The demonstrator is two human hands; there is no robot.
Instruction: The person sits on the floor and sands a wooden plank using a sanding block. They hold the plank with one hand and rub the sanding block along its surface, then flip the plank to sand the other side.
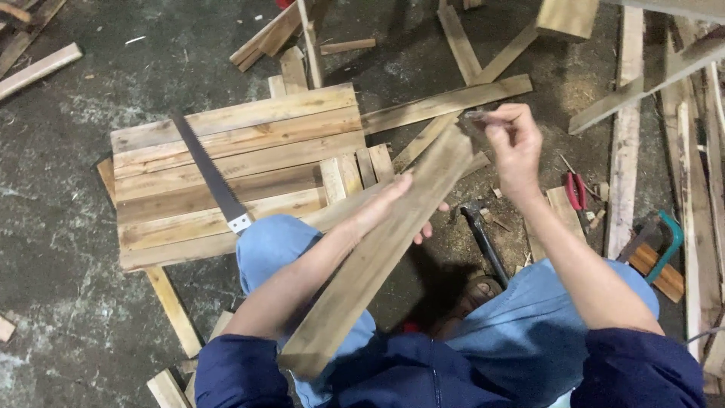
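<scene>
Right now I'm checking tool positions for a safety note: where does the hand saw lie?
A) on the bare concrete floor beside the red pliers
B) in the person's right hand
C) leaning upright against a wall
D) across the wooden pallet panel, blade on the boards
D: the hand saw lies flat across the wooden pallet panel, in neither hand.

A long, weathered wooden plank (pixel 385 249) slants upward across the lap, gripped at mid-length, far end raised.

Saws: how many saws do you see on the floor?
2. A long steel-bladed hand saw lies across the wooden panel; a teal-framed saw lies at the right. Others may be hidden.
</scene>
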